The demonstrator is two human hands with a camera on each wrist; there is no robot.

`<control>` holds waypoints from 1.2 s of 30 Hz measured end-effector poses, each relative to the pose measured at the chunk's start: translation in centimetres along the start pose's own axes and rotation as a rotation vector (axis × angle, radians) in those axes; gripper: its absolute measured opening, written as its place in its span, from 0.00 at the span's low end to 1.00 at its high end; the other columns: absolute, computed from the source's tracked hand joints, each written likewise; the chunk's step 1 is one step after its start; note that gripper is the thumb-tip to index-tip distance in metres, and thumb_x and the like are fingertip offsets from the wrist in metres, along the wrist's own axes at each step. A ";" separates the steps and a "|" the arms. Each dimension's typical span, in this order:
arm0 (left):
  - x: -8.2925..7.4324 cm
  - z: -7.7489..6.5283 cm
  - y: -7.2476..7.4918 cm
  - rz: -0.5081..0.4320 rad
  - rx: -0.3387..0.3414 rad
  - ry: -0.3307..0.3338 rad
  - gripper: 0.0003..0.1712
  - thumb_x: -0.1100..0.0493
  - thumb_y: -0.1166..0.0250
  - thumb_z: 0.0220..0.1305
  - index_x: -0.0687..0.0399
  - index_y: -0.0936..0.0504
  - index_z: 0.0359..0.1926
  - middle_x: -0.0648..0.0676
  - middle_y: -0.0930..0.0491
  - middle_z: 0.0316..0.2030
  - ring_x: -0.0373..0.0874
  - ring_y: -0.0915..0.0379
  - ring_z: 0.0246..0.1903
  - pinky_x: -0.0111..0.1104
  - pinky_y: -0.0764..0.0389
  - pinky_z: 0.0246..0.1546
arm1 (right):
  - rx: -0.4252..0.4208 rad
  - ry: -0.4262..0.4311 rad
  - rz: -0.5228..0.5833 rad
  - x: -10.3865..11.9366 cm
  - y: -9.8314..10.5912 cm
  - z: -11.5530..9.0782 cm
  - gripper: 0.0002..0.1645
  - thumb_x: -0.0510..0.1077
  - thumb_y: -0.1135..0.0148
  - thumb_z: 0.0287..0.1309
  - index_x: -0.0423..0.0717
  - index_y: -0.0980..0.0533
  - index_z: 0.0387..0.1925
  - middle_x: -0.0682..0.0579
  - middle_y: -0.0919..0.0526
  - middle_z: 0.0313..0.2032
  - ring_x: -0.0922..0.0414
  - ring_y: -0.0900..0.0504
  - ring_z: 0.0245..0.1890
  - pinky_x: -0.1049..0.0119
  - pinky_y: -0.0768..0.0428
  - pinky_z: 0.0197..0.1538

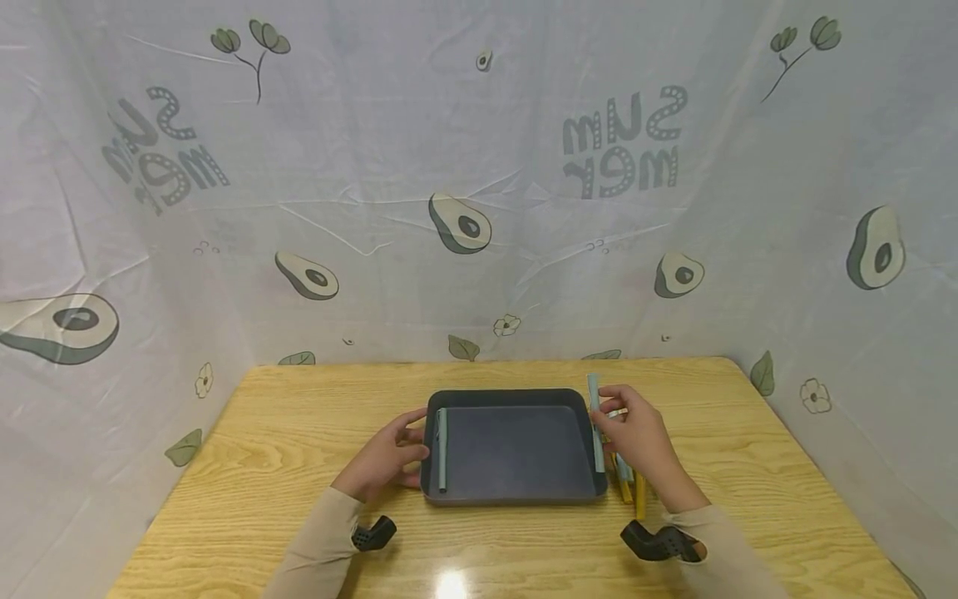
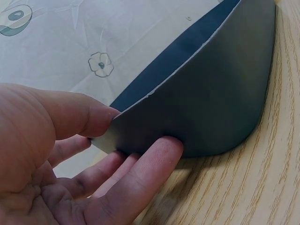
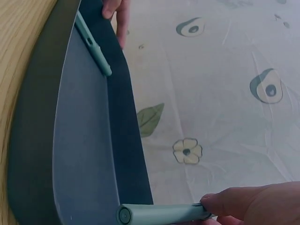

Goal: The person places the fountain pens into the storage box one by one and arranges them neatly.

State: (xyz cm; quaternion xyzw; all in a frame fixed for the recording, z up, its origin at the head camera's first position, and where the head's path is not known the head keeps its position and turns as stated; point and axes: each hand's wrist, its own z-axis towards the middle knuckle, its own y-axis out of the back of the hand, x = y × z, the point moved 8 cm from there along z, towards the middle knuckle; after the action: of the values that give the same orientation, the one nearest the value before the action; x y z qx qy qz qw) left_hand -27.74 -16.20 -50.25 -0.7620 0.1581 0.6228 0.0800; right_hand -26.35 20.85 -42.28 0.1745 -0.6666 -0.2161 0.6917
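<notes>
A dark grey rectangular tray (image 1: 516, 456) lies on the table. My left hand (image 1: 391, 453) holds its left side, thumb at the rim and fingers against the outer wall, as the left wrist view shows up close. Inside the tray, along the left wall, lies a pale green pen (image 1: 442, 453) with a clip. My right hand (image 1: 634, 431) pinches a second pale green pen (image 3: 161, 213) between thumb and fingers. That pen is over the tray's right rim, pointing away from me in the head view.
To the right of the tray, partly under my right hand, lie several yellow pens (image 1: 640, 497) and pale green ones. The wooden table (image 1: 314, 433) backs onto a white patterned curtain (image 1: 389, 150), which also hangs at both sides.
</notes>
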 end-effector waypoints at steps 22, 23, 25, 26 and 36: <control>0.2 -0.1 0.2 0.004 0.004 -0.006 0.41 0.68 0.37 0.70 0.51 0.40 0.80 0.69 0.31 0.60 0.54 0.21 0.48 0.48 0.11 0.36 | 0.024 -0.011 0.096 2.2 -6.5 1.0 0.21 0.36 0.32 0.65 0.38 0.24 0.59 0.44 0.18 0.42 0.55 0.16 0.33 0.57 0.13 0.29; 0.2 -0.1 0.1 0.001 0.006 -0.008 0.41 0.68 0.37 0.70 0.52 0.41 0.80 0.69 0.31 0.60 0.54 0.21 0.48 0.48 0.11 0.36 | 0.027 -0.014 0.093 2.2 -6.8 1.0 0.21 0.36 0.32 0.65 0.38 0.24 0.58 0.44 0.18 0.42 0.55 0.16 0.33 0.57 0.13 0.29; 0.2 0.0 0.1 0.000 0.008 -0.012 0.41 0.68 0.37 0.70 0.52 0.41 0.80 0.69 0.31 0.61 0.54 0.22 0.48 0.48 0.11 0.36 | 0.029 -0.023 0.088 2.4 -7.4 1.0 0.21 0.36 0.32 0.65 0.39 0.24 0.58 0.45 0.18 0.41 0.56 0.17 0.32 0.57 0.13 0.28; 0.2 0.0 0.1 -0.001 0.008 -0.013 0.41 0.68 0.37 0.70 0.52 0.41 0.80 0.69 0.31 0.61 0.54 0.21 0.48 0.48 0.11 0.36 | 0.032 -0.026 0.087 2.4 -7.7 1.0 0.21 0.36 0.32 0.65 0.39 0.23 0.58 0.45 0.18 0.41 0.56 0.17 0.32 0.57 0.13 0.28; 0.2 0.0 0.0 -0.011 0.006 -0.011 0.41 0.69 0.37 0.70 0.52 0.41 0.80 0.70 0.30 0.61 0.55 0.21 0.49 0.49 0.11 0.36 | 0.058 0.014 0.043 3.7 -11.2 1.2 0.20 0.36 0.33 0.65 0.37 0.23 0.57 0.45 0.17 0.38 0.55 0.17 0.27 0.60 0.15 0.25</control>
State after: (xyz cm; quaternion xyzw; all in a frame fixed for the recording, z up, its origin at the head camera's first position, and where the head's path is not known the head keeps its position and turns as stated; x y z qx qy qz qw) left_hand -27.69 -16.21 -50.46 -0.7590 0.1556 0.6263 0.0866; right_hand -28.19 9.42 -45.04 0.1818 -0.6713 -0.1805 0.6955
